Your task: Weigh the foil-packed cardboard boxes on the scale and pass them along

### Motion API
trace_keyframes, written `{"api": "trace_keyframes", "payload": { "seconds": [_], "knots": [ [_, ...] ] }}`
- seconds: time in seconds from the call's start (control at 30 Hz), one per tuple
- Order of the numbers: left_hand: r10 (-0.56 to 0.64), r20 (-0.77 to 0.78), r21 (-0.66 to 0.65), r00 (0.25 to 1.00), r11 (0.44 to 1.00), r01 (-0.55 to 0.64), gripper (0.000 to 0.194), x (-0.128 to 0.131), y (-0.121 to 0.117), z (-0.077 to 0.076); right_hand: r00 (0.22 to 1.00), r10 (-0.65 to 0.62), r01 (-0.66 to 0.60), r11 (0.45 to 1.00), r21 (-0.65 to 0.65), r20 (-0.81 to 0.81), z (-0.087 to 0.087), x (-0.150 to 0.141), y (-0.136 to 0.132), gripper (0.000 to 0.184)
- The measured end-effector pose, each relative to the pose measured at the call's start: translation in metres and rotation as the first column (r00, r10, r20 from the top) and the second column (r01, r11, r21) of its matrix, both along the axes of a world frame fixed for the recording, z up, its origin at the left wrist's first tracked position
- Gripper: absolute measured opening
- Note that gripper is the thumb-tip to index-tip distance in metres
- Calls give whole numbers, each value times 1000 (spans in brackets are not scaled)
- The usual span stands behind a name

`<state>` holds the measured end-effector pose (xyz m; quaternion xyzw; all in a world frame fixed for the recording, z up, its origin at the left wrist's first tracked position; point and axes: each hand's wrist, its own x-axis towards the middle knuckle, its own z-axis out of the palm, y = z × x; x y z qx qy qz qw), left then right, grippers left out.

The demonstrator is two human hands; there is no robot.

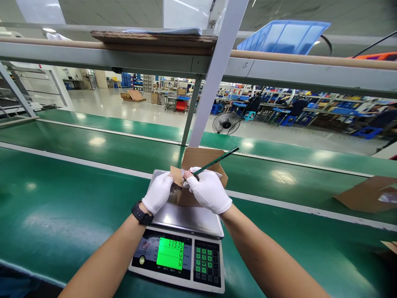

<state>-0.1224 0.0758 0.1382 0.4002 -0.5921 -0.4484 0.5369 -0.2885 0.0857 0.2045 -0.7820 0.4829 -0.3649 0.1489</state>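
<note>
An open cardboard box (189, 200) stands on the steel pan of a digital scale (186, 221), whose display glows green. My left hand (158, 193), in a white glove and with a black watch at the wrist, pinches the box's left flap (176, 175). My right hand (211, 191), also gloved, is closed around a dark green pencil (218, 159) that slants up to the right. Its thumb and fingertips are at the box opening, by a bit of clear plastic (182, 173). The box's contents are mostly hidden by my hands.
A green workbench (77, 198) with pale rails runs across the view. Another open box (362, 194) lies at the right, with part of one more below it. A white post (214, 78) rises behind the scale to a shelf carrying a blue bin (282, 37). A fan (226, 123) stands beyond.
</note>
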Motion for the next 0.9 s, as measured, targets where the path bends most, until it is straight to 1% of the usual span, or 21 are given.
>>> {"api": "trace_keyframes", "payload": {
  "seconds": [0.17, 0.23, 0.27, 0.33, 0.37, 0.4, 0.43, 0.47, 0.5, 0.53, 0.57, 0.6, 0.63, 0.67, 0.7, 0.73, 0.77, 0.8, 0.83, 0.87, 0.9],
  "knots": [
    [-24, -23, 31, 999, 999, 24, 42, -1, 1, 5, 998, 43, -44, 999, 24, 35, -1, 1, -1, 35],
    [-19, -15, 19, 1000, 1000, 20, 41, -2, 3, 8, 999, 12, -12, 1000, 1, 49, -2, 3, 0, 36],
    [-11, -11, 10, 1000, 1000, 11, 41, -2, 4, 9, 996, -14, 16, 1000, -17, 85, -2, 3, 2, 37],
    [-13, -16, 5, 1000, 1000, 13, 41, -1, 6, 12, 966, -39, 47, 999, -26, 254, -1, -1, 9, 36],
    [-25, -27, 15, 999, 1000, 26, 42, 0, 7, 13, 926, -36, 49, 998, -26, 376, 0, -6, 13, 33],
    [-39, -47, 41, 998, 998, 41, 45, 1, 8, 13, 865, -34, 62, 997, -40, 500, 1, -13, 17, 31],
    [-52, -69, 78, 996, 995, 57, 50, 3, 8, 13, 791, -38, 103, 992, -71, 611, 0, -22, 20, 30],
    [-47, -87, 114, 995, 992, 57, 55, 4, 7, 13, 714, -56, 181, 978, -106, 697, -1, -33, 21, 31],
    [-29, -96, 140, 995, 989, 42, 59, 5, 6, 12, 646, -92, 287, 949, -129, 758, -4, -44, 20, 33],
    [-3, -98, 148, 995, 989, 17, 61, 5, 3, 12, 591, -146, 389, 913, -123, 793, -9, -55, 17, 34],
    [19, -92, 134, 996, 991, -6, 61, 4, 0, 11, 557, -210, 450, 889, -80, 804, -15, -66, 12, 35],
    [26, -82, 105, 996, 994, -17, 59, 2, -4, 12, 547, -268, 445, 896, -4, 793, -22, -75, 5, 37],
    [17, -79, 76, 997, 997, -11, 56, -3, -7, 12, 567, -298, 367, 926, 88, 768, -30, -82, -2, 40],
    [-13, -84, 61, 996, 998, 18, 54, -8, -10, 14, 607, -290, 237, 955, 179, 740, -37, -87, -10, 44],
    [-59, -92, 66, 994, 996, 66, 53, -15, -13, 15, 645, -252, 95, 963, 251, 722, -43, -90, -16, 47],
    [-103, -98, 81, 990, 990, 111, 52, -22, -16, 18, 675, -197, -32, 955, 296, 711, -47, -90, -22, 48],
    [-138, -103, 92, 985, 985, 147, 53, -29, -17, 20, 700, -136, -132, 940, 314, 701, -49, -89, -26, 48],
    [-154, -104, 86, 983, 983, 163, 55, -34, -18, 22, 724, -78, -193, 930, 311, 685, -49, -87, -29, 47],
    [-152, -92, 61, 984, 986, 158, 56, -38, -18, 24, 752, -30, -220, 930, 294, 659, -48, -85, -31, 46],
    [-138, -61, 20, 989, 990, 140, 55, -40, -18, 25, 778, 12, -228, 937, 265, 629, -45, -83, -32, 44],
    [-111, -16, -28, 994, 993, 111, 49, -39, -18, 25, 798, 54, -232, 947, 223, 600, -41, -82, -31, 40]
  ]
}}
